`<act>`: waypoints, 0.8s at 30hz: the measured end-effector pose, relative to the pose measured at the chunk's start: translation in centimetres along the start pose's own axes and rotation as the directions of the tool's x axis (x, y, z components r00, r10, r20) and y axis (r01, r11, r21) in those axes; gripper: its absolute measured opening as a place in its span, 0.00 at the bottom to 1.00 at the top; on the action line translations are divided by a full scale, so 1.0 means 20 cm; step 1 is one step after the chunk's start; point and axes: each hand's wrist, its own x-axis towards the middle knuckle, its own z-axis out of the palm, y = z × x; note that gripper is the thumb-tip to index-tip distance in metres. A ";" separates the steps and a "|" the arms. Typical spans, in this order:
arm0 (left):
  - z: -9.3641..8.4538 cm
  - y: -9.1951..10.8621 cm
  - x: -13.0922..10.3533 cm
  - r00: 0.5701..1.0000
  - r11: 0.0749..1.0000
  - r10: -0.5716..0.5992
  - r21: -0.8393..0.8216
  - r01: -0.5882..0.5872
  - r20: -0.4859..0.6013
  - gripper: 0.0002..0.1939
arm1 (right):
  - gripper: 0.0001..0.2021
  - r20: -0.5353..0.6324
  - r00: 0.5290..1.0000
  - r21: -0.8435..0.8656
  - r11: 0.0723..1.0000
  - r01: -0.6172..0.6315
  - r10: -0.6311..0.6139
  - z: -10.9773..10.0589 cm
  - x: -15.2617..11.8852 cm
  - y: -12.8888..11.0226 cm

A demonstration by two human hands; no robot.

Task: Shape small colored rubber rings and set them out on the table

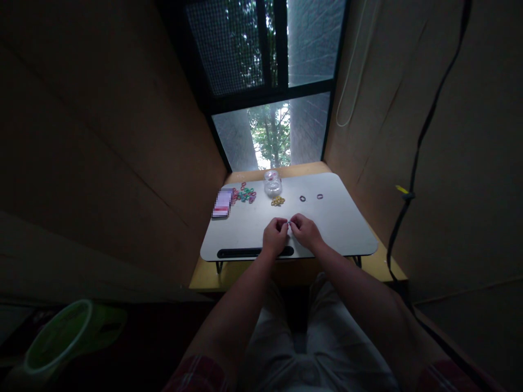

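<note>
My left hand and my right hand meet fingertip to fingertip just above the white table. Both are closed in a pinch around something small between them, too small to name. Beyond them lies a pile of yellow rings, with a clear jar behind it. Green, red and purple rings form a loose pile to the left. Two dark rings lie apart on the right, one nearer the jar and the other farther right.
A phone lies at the table's left edge. A black slot strip runs along the front edge. Walls stand close on both sides, with a window behind. A black cable hangs at right; a green bin is low at left.
</note>
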 end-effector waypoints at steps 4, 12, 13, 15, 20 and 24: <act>0.00 -0.01 0.00 1.000 1.000 0.005 0.002 -0.005 0.001 0.08 | 0.05 -0.001 1.000 -0.008 1.000 0.002 -0.002 0.00 0.00 0.00; 0.01 -0.02 0.00 1.000 1.000 0.011 -0.005 -0.011 -0.012 0.09 | 0.06 0.008 1.000 -0.021 1.000 -0.004 0.004 0.00 0.00 0.01; 0.01 -0.02 0.00 1.000 1.000 0.013 -0.010 -0.013 -0.018 0.09 | 0.06 0.008 1.000 -0.019 1.000 -0.003 0.003 0.00 0.00 0.01; 0.00 -0.01 0.00 1.000 1.000 0.014 -0.021 -0.015 -0.025 0.10 | 0.06 0.006 1.000 -0.014 1.000 -0.002 0.002 0.00 0.00 0.01; 0.00 0.01 -0.01 0.999 1.000 0.015 -0.014 -0.016 -0.035 0.09 | 0.05 0.002 1.000 -0.014 1.000 -0.002 0.002 0.00 0.00 0.00; 0.00 0.00 0.00 0.999 1.000 0.019 0.007 -0.018 -0.028 0.09 | 0.06 -0.001 1.000 0.007 1.000 0.001 -0.001 0.00 0.00 0.00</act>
